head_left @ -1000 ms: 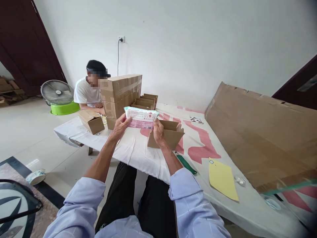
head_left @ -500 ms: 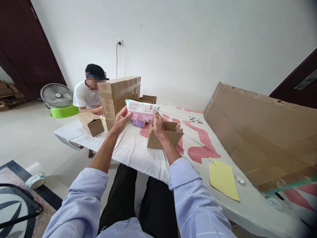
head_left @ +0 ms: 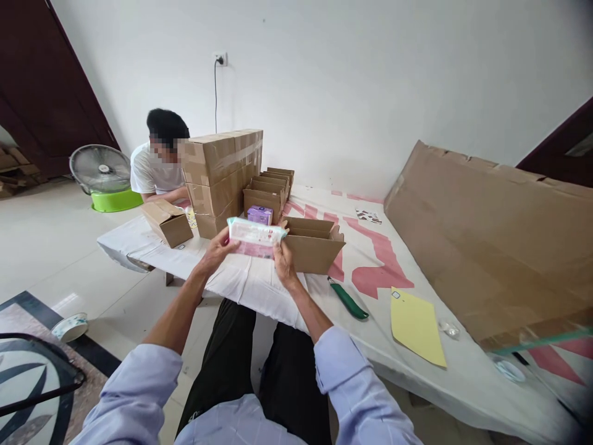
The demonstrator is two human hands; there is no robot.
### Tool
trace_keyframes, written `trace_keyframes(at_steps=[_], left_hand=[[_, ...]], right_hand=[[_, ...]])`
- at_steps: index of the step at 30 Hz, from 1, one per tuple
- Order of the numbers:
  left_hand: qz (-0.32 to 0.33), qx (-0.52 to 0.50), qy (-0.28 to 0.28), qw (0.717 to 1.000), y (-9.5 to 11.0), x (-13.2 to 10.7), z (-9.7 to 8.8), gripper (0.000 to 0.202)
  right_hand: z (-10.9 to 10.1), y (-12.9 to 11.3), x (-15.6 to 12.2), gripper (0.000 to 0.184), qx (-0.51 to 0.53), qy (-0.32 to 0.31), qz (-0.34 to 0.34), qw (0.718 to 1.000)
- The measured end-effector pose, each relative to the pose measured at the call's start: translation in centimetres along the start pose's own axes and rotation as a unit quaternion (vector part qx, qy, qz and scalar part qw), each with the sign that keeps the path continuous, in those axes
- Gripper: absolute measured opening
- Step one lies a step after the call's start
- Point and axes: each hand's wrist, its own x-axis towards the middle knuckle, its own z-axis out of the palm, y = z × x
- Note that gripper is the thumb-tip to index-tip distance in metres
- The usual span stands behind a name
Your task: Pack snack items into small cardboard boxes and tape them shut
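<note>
One flat packet [head_left: 252,240] is gripped at its two ends by your left hand [head_left: 217,250] and right hand [head_left: 284,261], held above the counter [head_left: 243,284] near its front edge. Its long axis runs left to right, and the open cardboard box [head_left: 315,256] stands just past its right end, nearer your right hand. The packet looks soft and glossy, white over pink, with pale turquoise corners.

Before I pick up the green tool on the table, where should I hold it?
Probably by the thick end of the green tool, reaching down from above on the near right side. It lies flat, that broad, rounded end nearer the edge of the table and its thin end pointing away; that might be sharp, so stay off it.
</note>
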Motion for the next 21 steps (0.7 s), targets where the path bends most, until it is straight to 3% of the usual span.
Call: trace_keyframes(at_steps=[4,7,9,12,17,19,21], left_hand=[[-0.161,0.047,-0.016,0.986,-3.7,-3.4,-1.0,0.078],[-0.203,0.050,-0.035,0.977,-5.9,-4.0,-1.5,0.074],[-0.179,0.069,-0.031,0.981,-6.7,-3.9,-1.7,0.078],[-0.101,0.171,-0.024,0.980,-6.9,-3.8,-2.4,0.081],[-0.048,0.361,-0.116,0.924,-5.7,-4.8,-3.7,0.073],[-0.024,0.405,-0.137,0.904,-5.5,-5.6,-3.8,0.072],[-0.003,0.431,-0.151,0.890,-5.6,-6.5,-3.7,0.075]], right_hand=[[0.7,4.4,-5.7,0.058,-0.013,-0.018,0.069,0.997],[0.8,6.5,-7.7,0.048,-0.006,-0.047,0.092,0.995],[0.7,7.1,-8.0,0.051,0.008,-0.055,0.090,0.994],[0.1,7.3,-7.9,0.072,-0.011,-0.057,0.080,0.995],[-0.8,6.6,-9.5,0.088,-0.124,-0.106,0.006,0.987],[-1.6,5.7,-10.6,0.088,-0.177,-0.126,-0.042,0.975],[-3.3,4.5,-11.0,0.080,-0.241,-0.099,-0.091,0.961]])
